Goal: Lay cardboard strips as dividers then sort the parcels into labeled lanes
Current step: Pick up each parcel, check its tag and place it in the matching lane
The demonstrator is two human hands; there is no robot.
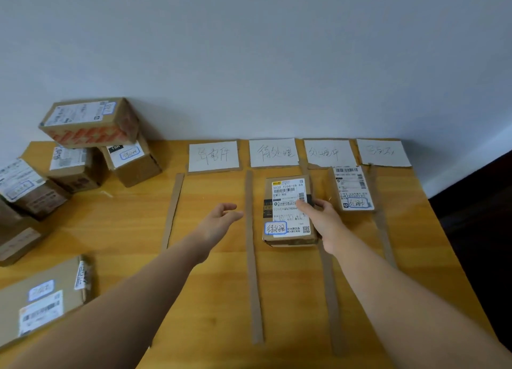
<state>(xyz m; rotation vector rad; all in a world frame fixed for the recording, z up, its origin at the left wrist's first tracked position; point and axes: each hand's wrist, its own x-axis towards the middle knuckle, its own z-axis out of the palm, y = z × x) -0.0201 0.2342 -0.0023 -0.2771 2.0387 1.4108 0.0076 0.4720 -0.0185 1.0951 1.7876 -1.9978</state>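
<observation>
On the desk [210, 299], I note four cardboard strips [253, 257] lying roughly parallel, running from the near edge toward the wall. At their far ends sit four white label cards [273, 152] with handwritten characters, one heading each lane.

In the lane between the second and third strips lies a brown parcel [285, 216], shipping label up, with a blue-outlined handwritten tag at its near corner. My right hand [322, 213] grips its right edge, thumb on top and fingers curled round the side. My left hand [219, 220] hovers over the first lane just beside the second strip, fingers loosely spread and holding nothing.

A second parcel [353, 188] lies flat in the next lane to the right, near its card. The unsorted parcels [88, 124] are stacked at the desk's far left, and a flat parcel [41, 299] lies at the near left.
</observation>
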